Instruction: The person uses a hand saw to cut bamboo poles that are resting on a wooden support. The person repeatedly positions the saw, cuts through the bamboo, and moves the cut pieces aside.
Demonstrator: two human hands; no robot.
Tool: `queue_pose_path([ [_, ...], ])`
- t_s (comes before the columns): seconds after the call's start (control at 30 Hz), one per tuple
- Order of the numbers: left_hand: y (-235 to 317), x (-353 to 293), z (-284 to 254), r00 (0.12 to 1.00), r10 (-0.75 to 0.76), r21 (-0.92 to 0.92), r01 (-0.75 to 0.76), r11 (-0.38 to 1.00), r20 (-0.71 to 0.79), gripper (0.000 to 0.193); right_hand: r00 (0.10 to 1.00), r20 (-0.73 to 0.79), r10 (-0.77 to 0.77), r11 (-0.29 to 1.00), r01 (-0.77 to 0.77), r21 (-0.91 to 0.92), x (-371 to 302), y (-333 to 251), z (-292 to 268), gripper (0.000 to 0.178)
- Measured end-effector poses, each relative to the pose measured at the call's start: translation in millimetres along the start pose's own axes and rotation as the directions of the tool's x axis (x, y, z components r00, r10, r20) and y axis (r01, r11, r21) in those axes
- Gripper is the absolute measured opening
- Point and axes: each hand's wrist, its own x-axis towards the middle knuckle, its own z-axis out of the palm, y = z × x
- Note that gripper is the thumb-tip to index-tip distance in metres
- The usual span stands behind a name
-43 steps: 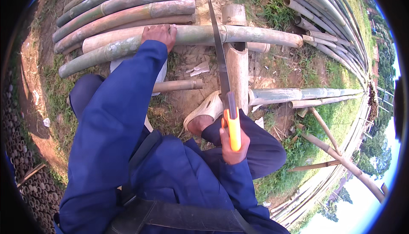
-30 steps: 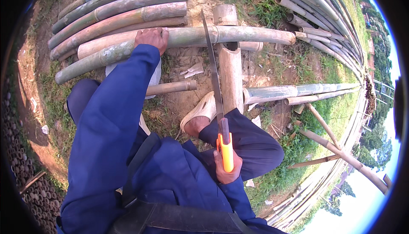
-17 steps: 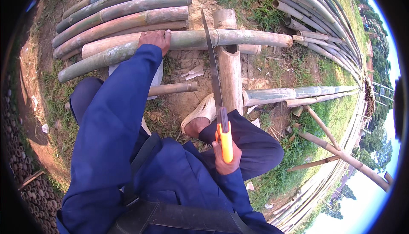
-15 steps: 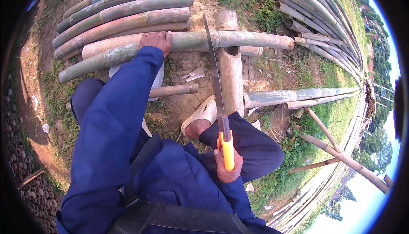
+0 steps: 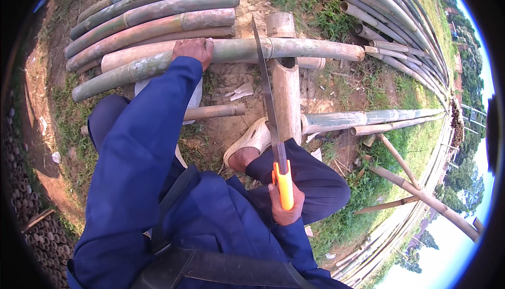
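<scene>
A greenish bamboo pole [image 5: 231,51] lies crosswise in front of me, over a thick upright-running bamboo piece [image 5: 286,105] with a notch cut in it. My left hand [image 5: 193,52] presses down on the pole, fingers wrapped over its top. In my right hand [image 5: 287,205] is the orange-yellow handle of a handsaw [image 5: 269,99]. Its long dark blade crosses the pole just left of the notched piece, with the tip beyond the pole's far side. Whether the teeth have cut in, I cannot tell.
Several cut bamboo poles [image 5: 158,10] lie side by side at the far left. More long poles [image 5: 389,10] are stacked at the far right. A short bamboo piece [image 5: 215,111] sits by my legs. Another pole [image 5: 363,119] runs off right, near a slanted bamboo frame [image 5: 426,199].
My right hand and the saw's handle have shifted slightly right and nearer to me. My left hand and the pole stay nearly where they were.
</scene>
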Motion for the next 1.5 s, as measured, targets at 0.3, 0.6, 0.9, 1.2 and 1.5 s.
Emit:
queue_pose_path([
  [0.3,5.2,3.8,-4.0,0.997,0.032,0.019,-0.033,0.999,0.068,0.056,0.988,-0.039,-0.15,0.981,0.153,0.121,142.5,20.6,68.4,0.018],
  [0.6,5.9,0.6,-5.5,0.999,0.017,0.001,-0.017,1.0,0.048,0.056,0.999,0.011,-0.052,0.998,0.052,-0.041,54.9,21.8,16.2,0.031],
  [0.9,2.9,6.6,-7.7,0.994,-0.001,0.024,-0.001,1.0,0.105,0.056,0.999,0.014,-0.041,0.998,0.04,0.055,69.7,20.2,36.4,0.026],
  [1.2,10.3,5.2,-3.3,0.998,0.02,0.057,-0.024,0.998,0.063,0.056,0.977,-0.103,-0.188,0.981,0.191,0.02,129.9,29.1,71.3,0.016],
  [1.5,0.4,-0.7,0.1,1.0,0.011,0.049,-0.011,0.999,0.003,0.057,0.998,-0.05,-0.034,0.998,0.032,-0.05,-8.2,3.8,11.2,0.036],
])
